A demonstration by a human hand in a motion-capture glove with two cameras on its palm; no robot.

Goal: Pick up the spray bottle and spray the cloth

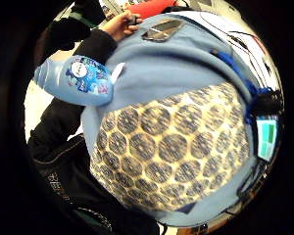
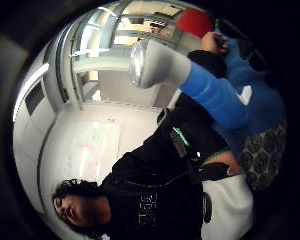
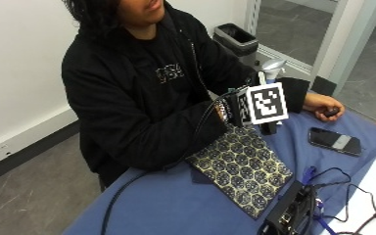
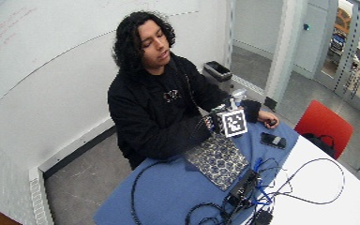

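Bottle (image 3: 270,78) is up off the surface, held upright in the gloved right hand (image 3: 240,108) directly above the near end of the cloth (image 3: 243,166), prob so the spray lands on fabric w/o reaching. Bottle has a blue body w/ label (image 1: 83,81) and a grey-white spray head (image 2: 152,64); in the thumb side palm view the head sits close to the palm cam, nozzle pointing away from the person's torso. Cloth is a patterned piece, dark w/ tan hexagon/medallion print, lying flat on the blue-covered surface (image 3: 175,205), one long edge near the person's sleeve, spread out so it gives a broad target. Right hand: fingers look curled round the bottle body, though most of the grip is hidden behind glove hardware in the outside view; can't tell whether a finger is on the trigger. Forearm raised, elbow bent close to the body, wrist roughly level, bottle at about chest height. Bare left hand (image 3: 321,105) rests on the surface further along, well apart from cloth, pinching a small dark object (image 3: 332,112); not helping w/ the task. Phone (image 3: 335,141) lies flat beside that hand, clear of cloth. Judgement: pick-up done, spray step not yet visibly begun; no mist seen, cloth shows no wet patch I can make out.
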